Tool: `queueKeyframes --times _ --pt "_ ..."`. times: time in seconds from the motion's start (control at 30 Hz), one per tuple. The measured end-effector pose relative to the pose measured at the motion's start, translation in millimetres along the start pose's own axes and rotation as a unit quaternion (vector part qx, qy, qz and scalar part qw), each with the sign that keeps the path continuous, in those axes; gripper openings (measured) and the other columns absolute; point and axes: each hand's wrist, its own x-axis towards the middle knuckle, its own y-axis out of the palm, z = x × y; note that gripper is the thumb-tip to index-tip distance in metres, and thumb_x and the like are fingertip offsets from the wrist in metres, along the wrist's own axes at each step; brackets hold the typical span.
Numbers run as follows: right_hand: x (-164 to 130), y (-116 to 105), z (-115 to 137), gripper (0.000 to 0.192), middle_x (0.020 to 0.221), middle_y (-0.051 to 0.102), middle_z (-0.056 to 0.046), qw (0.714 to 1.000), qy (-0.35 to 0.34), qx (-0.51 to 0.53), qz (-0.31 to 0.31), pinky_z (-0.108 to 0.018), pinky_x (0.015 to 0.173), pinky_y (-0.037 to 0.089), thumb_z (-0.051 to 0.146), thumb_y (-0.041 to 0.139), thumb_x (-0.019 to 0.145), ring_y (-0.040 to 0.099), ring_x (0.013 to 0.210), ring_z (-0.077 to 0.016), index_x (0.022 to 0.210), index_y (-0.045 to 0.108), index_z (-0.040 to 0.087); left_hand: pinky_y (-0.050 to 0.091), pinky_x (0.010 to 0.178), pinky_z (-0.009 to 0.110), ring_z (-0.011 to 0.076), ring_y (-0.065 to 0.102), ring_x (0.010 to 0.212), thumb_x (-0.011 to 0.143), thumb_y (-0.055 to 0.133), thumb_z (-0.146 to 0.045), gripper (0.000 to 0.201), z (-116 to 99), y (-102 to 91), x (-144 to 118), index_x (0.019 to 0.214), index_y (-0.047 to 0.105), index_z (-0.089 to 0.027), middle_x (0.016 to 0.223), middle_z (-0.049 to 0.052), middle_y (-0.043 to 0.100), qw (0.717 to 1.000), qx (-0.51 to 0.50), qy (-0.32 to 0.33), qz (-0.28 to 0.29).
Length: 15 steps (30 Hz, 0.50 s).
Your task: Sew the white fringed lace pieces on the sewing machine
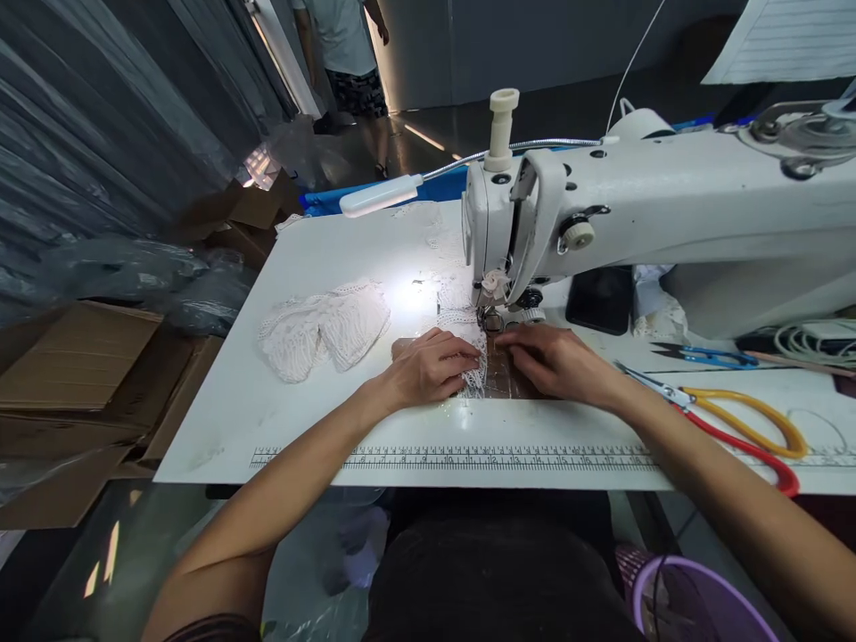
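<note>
Near the front edge, mid-table, left hand [432, 367]: lies palm down, fingers loosely curled and together, pressing flat on the white lace strip [472, 357]; it pins the strip without closing around it.
Right hand [558, 361]: lies just right of the strip, palm down, fingers stretched toward the needle, fingertips resting on the brown fabric [501, 379]; it grips nothing.
Lace strip: runs from between the two hands back under the presser foot [493, 318] and on toward the table's far edge, lying over the brown fabric.
Brown fabric: flat on the table between the hands, mostly covered by them.
Sewing machine [642, 209]: white, stands on the right half of the table, its head directly behind the hands.
Lamp [381, 195]: a small gooseneck light reaching left from the machine, lighting the spot behind the left hand.
Lace pile [325, 332]: a bunched heap of white lace left of the left hand, apart from it.
Scissors [732, 423]: yellow and red handles, beside the right forearm, toward the right edge.
Blue snips [702, 356]: behind the scissors, near the machine base.
Ruler scale [468, 458]: printed along the table's front edge.
Table [227, 419]: white.
Cardboard boxes [80, 366]: beyond the left edge, on the floor.
Another person [348, 53]: stands well beyond the far edge.
</note>
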Motion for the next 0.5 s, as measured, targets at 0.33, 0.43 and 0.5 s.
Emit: queueKeyframes --times 0.33,0.43,0.5 --pt "14 14 -16 0.038 0.117 0.063 -0.008 0.982 0.029 -0.186 0.032 -0.027 0.060 0.043 0.031 0.046 0.099 0.063 0.078 -0.0189 0.134 0.062 0.033 0.057 0.062 0.027 0.0140 0.067 0.075 0.087 0.055 -0.005 0.019 -3 0.1 4 0.090 0.071 -0.016 0.090 0.004 0.075 0.999 0.016 0.001 -0.051" --pt "12 16 -18 0.038 0.117 0.062 -0.009 0.979 0.017 -0.203 0.023 -0.028 0.063 0.045 0.029 0.046 0.099 0.062 0.080 -0.0193 0.132 0.063 0.031 0.055 0.063 0.027 0.0141 0.067 0.075 0.089 0.056 -0.007 0.018 -5 -1.2 3 0.089 0.071 -0.017 0.091 0.002 0.075 0.999 0.043 -0.001 0.000" --pt "13 16 -17 0.039 0.118 0.061 -0.010 0.979 0.008 -0.204 0.022 -0.029 0.065 0.046 0.027 0.046 0.098 0.062 0.081 -0.0199 0.133 0.063 0.029 0.054 0.064 0.028 0.0142 0.066 0.075 0.088 0.055 -0.008 0.020 -5 -2.6 2 0.090 0.072 -0.018 0.093 0.002 0.075 0.998 0.060 -0.002 0.028"
